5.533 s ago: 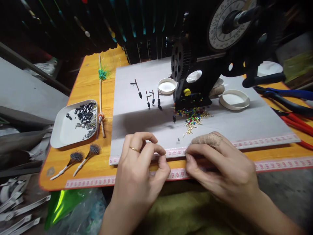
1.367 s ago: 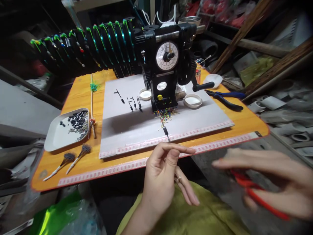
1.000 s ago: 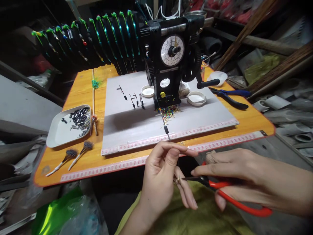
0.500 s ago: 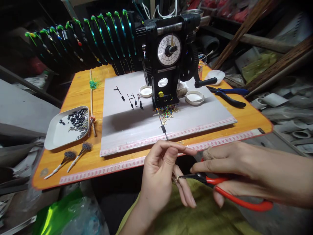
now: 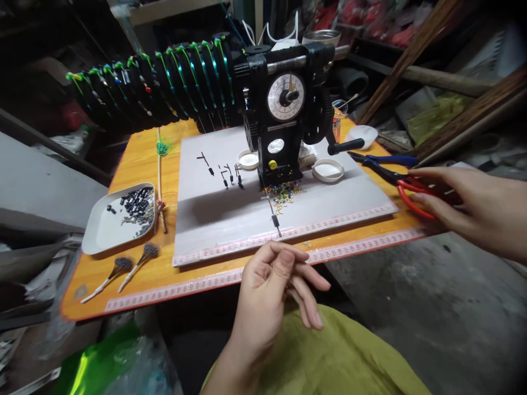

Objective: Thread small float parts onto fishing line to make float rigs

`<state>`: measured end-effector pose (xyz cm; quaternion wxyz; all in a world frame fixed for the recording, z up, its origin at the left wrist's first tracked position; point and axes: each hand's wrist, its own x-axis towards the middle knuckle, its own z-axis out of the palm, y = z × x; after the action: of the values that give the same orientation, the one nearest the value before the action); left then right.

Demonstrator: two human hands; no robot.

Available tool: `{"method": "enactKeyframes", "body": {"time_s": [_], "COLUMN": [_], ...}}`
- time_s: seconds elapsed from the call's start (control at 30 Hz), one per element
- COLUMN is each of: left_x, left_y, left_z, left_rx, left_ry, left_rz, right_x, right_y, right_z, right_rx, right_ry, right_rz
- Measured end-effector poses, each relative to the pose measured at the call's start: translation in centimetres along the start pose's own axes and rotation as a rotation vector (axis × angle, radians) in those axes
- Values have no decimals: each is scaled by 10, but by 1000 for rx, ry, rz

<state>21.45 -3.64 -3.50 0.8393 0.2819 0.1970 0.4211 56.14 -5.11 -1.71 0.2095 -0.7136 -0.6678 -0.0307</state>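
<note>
My left hand [image 5: 274,280] hangs in front of the table edge. Its thumb and forefinger pinch a thin strand that runs up to the black winding machine [image 5: 288,126]. A small black tube [image 5: 275,221] sits on that strand just above my fingers. My right hand [image 5: 465,200] is far to the right at the table's edge, with its fingers closed on red-handled scissors [image 5: 411,195]. The scissors lie beside blue-handled pliers [image 5: 387,163]. A heap of coloured and gold beads [image 5: 284,192] lies at the machine's foot on the grey board [image 5: 337,200].
A white tray [image 5: 102,236] of black tubes stands at the left, with two brush-tipped sticks [image 5: 135,262] in front of it. A long stick with a green tuft [image 5: 160,164], two white lids [image 5: 328,170] and a row of black spools [image 5: 164,82] are also there. Clutter surrounds the orange table [image 5: 135,291].
My right hand has carried the red scissors from beside my left hand out to the table's right edge. My left hand keeps its pinch in about the same place.
</note>
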Motion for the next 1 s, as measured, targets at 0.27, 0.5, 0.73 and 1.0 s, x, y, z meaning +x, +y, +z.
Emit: {"method": "enactKeyframes", "body": {"time_s": [0.27, 0.5, 0.73, 1.0], "left_x": [-10, -15, -7, -42], "left_y": [-3, 19, 36, -10], "left_z": [3, 12, 14, -24], "left_rx": [151, 546, 664, 901], "left_ry": [83, 208, 173, 164], "left_rz": [-39, 77, 198, -60], "right_x": [18, 53, 51, 40], "right_y": [-130, -206, -205, -202], "right_z": [18, 25, 20, 39], "right_rx": [300, 1089, 1451, 1649], "right_ry": [62, -392, -556, -809], "right_rz": [-244, -201, -64, 215]}}
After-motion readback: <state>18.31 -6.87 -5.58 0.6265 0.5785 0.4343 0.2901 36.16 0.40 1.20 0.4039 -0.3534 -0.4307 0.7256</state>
